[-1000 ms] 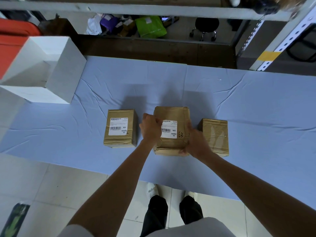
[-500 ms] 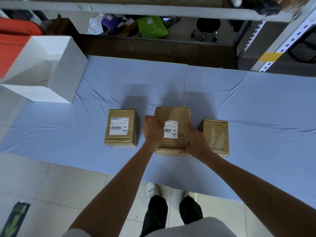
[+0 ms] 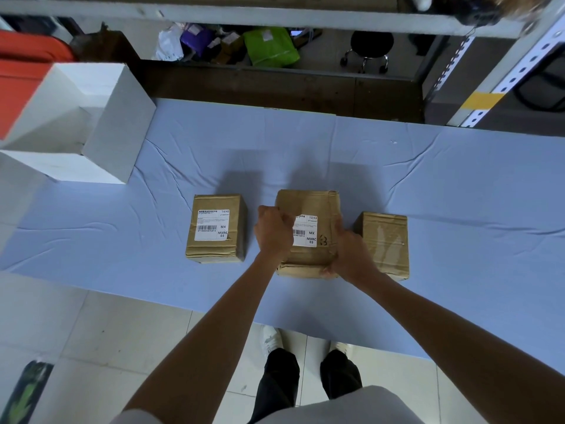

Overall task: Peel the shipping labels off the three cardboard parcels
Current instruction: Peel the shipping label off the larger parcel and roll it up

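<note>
Three brown cardboard parcels stand in a row on the blue cloth. The left parcel (image 3: pixel 216 229) carries a full white label (image 3: pixel 213 228) on top. The middle parcel (image 3: pixel 308 206) has a white label (image 3: pixel 306 232) whose left part lies under my left hand (image 3: pixel 274 232), which is curled and pinching the label's left edge. My right hand (image 3: pixel 347 250) grips the middle parcel's right front corner. The right parcel (image 3: pixel 385 243) shows only tape and glossy patches on top, no label.
A large white box (image 3: pixel 101 130) sits at the table's far left. The blue-covered table (image 3: pixel 458 194) ends close to my body; tiled floor and my shoes lie below. Shelving posts and bags stand beyond the far edge.
My left hand has slid rightwards over the middle parcel's label, covering more of its left side. My right hand stays on the parcel's right corner.
</note>
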### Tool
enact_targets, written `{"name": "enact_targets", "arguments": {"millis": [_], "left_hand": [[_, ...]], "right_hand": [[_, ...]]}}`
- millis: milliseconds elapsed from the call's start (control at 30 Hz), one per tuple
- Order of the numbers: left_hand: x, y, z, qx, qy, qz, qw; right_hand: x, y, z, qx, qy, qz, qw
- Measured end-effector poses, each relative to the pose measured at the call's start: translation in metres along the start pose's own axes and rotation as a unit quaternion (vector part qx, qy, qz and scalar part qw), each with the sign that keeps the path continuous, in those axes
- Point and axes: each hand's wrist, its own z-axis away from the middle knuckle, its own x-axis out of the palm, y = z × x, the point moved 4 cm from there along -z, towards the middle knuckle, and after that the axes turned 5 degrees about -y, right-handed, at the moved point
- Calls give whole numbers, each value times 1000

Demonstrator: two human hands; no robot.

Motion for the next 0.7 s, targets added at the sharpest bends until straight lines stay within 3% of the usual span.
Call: {"name": "enact_targets", "arguments": {"millis": [700], "left_hand": [[2, 0, 1, -9, -24, 15, 1000]], "right_hand": [[-1, -2, 1, 17, -11, -10, 1000]]}}
